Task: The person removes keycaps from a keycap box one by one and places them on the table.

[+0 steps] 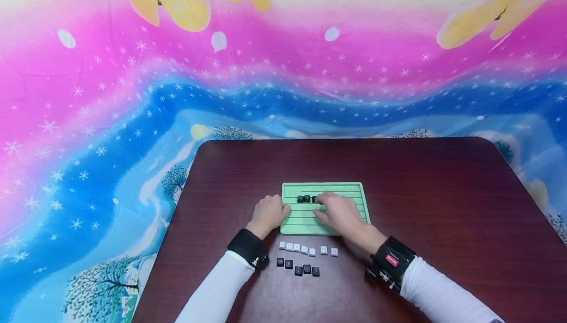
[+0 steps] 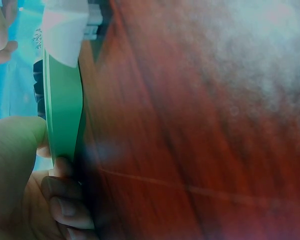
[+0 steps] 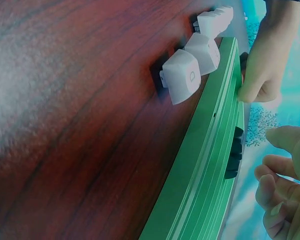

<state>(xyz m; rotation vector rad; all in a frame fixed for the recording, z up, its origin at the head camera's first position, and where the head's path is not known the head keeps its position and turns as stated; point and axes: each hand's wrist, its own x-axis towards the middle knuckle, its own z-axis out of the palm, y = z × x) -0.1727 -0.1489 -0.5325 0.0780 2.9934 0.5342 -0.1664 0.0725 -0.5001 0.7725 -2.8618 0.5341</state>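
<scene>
A light green tray point(image 1: 323, 222) with raised ridges lies on the table. Its left edge is gripped by my left hand point(image 1: 267, 214); in the left wrist view the thumb lies at the rim and the curled fingers point(image 2: 70, 207) are at the side wall. Over the tray's right half is my right hand point(image 1: 341, 213), fingertips beside a short row of black keycaps point(image 1: 307, 199) along an upper ridge. That hand partly covers the row in the head view. In the right wrist view, its fingers point(image 3: 277, 185) are loosely bent, apart from the keycaps point(image 3: 234, 160), and hold nothing.
In front of the tray lies a line of several white keycaps point(image 1: 297, 247). Nearer the person are several black keycaps point(image 1: 306, 269), loosely scattered. Everything stands on a dark reddish wooden table point(image 1: 421, 175). A patterned cloth point(image 1: 283, 72) hangs behind it.
</scene>
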